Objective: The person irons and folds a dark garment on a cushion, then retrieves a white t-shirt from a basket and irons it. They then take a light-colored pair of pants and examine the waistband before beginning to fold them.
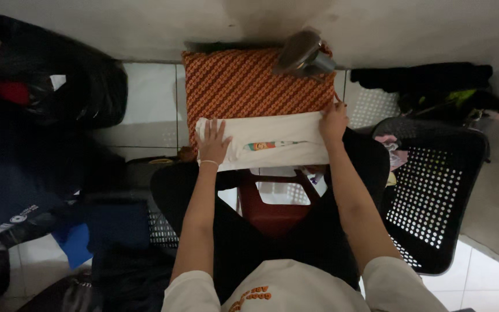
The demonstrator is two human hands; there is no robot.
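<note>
Centre frame: left hand (pixel 213 144) lies flat, fingers spread, on the folded cream cotton garment (pixel 272 144); right hand (pixel 333 122) pinches its upper right edge. Advisable to keep edges aligned over the orange patterned ironing pad (pixel 244 84), clear of the metal iron (pixel 301 55).

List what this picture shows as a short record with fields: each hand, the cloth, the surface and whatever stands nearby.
left hand: left hand flat on folded white cloth
right hand: right hand pressing the cloth's right end
surface: orange patterned woven pad under the cloth
iron: grey metal iron at the pad's far edge
basket: black perforated plastic basket to the right
floor: white tiled floor
</note>
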